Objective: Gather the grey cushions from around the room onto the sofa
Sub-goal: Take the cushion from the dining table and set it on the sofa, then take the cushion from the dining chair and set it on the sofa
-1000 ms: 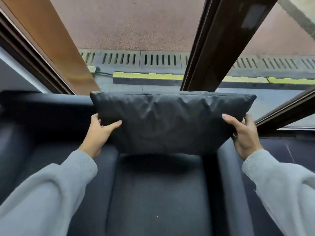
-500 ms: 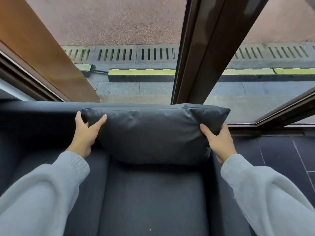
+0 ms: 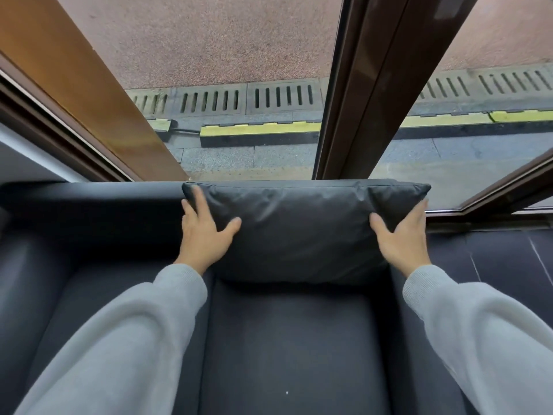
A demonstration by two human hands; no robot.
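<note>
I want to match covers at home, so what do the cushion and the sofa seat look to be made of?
The cushion looks like a smooth, faintly glossy dark grey fabric, perhaps coated or leather-like: it creases sharply and catches light. The sofa seat looks matte and woven, with a fine grain and no sheen. Neither can be confirmed by sight alone.

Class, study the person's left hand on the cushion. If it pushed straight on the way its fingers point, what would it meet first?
The left hand points up and away along the cushion. Going on, it would likely meet the sofa backrest just behind; depth is hard to judge.
</note>
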